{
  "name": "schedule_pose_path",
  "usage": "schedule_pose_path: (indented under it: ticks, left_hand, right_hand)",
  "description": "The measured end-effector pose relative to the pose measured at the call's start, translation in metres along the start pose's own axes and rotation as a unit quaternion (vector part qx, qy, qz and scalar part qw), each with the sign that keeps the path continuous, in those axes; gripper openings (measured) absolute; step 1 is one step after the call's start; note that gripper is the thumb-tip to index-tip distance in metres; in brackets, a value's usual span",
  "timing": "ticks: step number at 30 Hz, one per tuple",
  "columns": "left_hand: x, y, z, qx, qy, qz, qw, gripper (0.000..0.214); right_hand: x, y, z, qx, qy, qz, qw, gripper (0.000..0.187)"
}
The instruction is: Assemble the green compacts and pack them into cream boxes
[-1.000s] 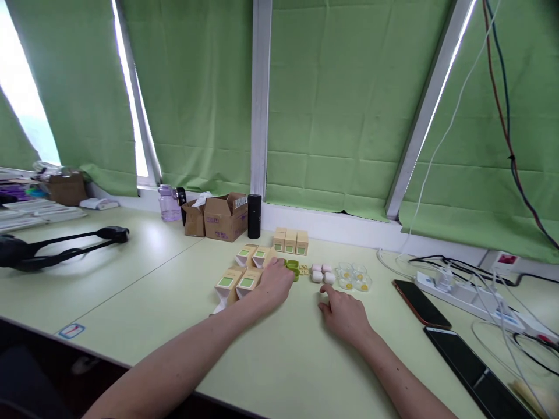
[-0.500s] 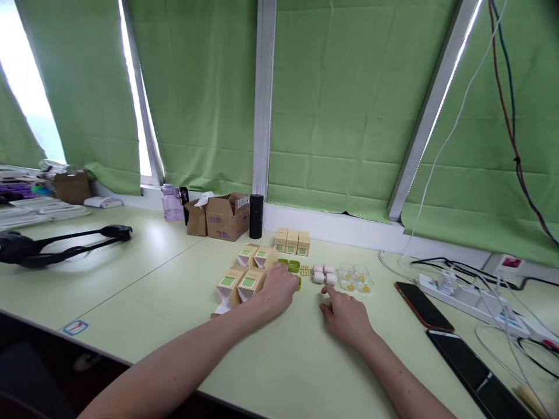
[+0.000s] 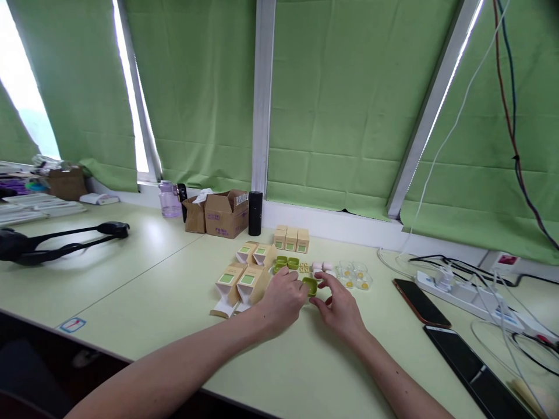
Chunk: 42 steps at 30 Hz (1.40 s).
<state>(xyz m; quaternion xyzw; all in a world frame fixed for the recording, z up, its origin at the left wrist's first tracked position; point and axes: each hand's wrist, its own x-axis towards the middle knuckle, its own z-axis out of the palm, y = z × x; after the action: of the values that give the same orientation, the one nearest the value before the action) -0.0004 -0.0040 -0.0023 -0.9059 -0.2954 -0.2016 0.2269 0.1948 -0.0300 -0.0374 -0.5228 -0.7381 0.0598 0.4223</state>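
Observation:
My left hand (image 3: 283, 299) pinches a small green case (image 3: 310, 285) just above the pale green table (image 3: 131, 273). My right hand (image 3: 340, 305) curls its fingers beside that case, touching its right side. To the left lie several tan boxes with green labels (image 3: 238, 279), flaps open. Behind my hands sit more green cases (image 3: 286, 263), small pink cases (image 3: 321, 266) and clear plastic trays with yellow pieces (image 3: 356, 275). Three closed tan boxes (image 3: 291, 240) stand in a row further back.
Cardboard boxes (image 3: 220, 214), a black cylinder (image 3: 255, 213) and a purple bottle (image 3: 166, 199) line the window sill. Two phones (image 3: 421, 301) and a power strip with cables (image 3: 471, 294) lie at the right. A black headset (image 3: 56, 241) rests at the left.
My left hand has drawn back from the group of green cases, bringing one green case toward me. My right hand has moved left to meet it.

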Motion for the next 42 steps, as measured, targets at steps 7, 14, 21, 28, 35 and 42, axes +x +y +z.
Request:
schedule_pose_path:
  ticks: [7,14,21,28,35,42]
  left_hand:
    - [-0.005,0.003,-0.001,0.008,0.031,0.007,0.999,0.015]
    - [-0.007,0.003,0.000,-0.006,0.028,0.005,1.000,0.014]
    - [-0.008,0.003,-0.008,-0.095,0.096,-0.042,0.990,0.009]
    - [-0.008,-0.002,-0.019,-0.181,0.190,-0.069,0.962,0.033]
    - [-0.007,-0.006,-0.014,-0.245,0.225,-0.049,0.942,0.048]
    - [-0.009,-0.006,-0.008,-0.266,0.238,-0.042,0.933,0.045]
  right_hand:
    - [-0.001,0.000,0.001,0.038,0.003,-0.022,0.999,0.048]
    - [-0.001,0.003,0.002,0.038,0.011,-0.023,0.999,0.046]
    - [0.000,-0.003,-0.001,0.078,0.054,-0.050,0.994,0.045]
    - [-0.003,-0.015,-0.006,0.122,0.111,-0.091,0.982,0.045]
    - [-0.005,-0.019,-0.007,0.141,0.116,-0.117,0.976,0.046]
    - [-0.004,-0.021,-0.008,0.147,0.117,-0.112,0.976,0.045]
